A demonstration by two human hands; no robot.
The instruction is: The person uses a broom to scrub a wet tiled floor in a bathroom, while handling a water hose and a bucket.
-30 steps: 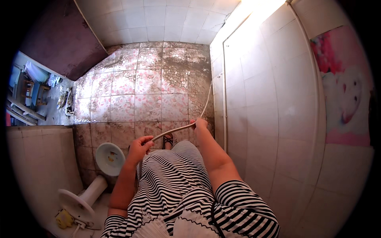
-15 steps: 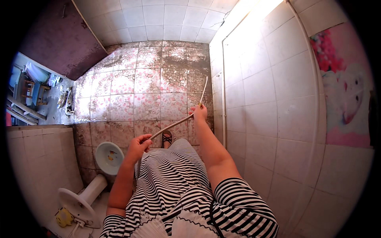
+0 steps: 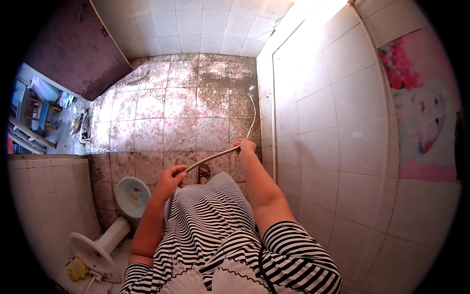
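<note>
hose: the slim, pale hose (image 3: 210,158) bows up between your two hands, held in front of your body above the floor (image 3: 181,132); a length also hangs below your left hand, along your dress.
left grip: your left hand (image 3: 169,181) pinches the hose between thumb and fingers, just beside your striped dress (image 3: 205,206).
right grip: your right hand (image 3: 247,146) is farther forward, closed around the hose near its far end.
pale line: past your right hand a thin whitish line (image 3: 254,117) curves toward the wall; you cannot tell here whether it is water or tubing.
floor: patterned tiles, pink and white, darkly stained near the far wall; your sandalled foot (image 3: 204,172) shows below the hose.
your left side: a round pale basin (image 3: 125,198) with small yellowish bits inside, near a white pedestal sink (image 3: 81,245); a yellow object (image 3: 77,269) lies beside the sink.
your right side: a tiled wall (image 3: 318,147) with a thin upright pipe (image 3: 274,117) and a pink poster (image 3: 426,127).
upper left: a dark purple door (image 3: 73,44).
</note>
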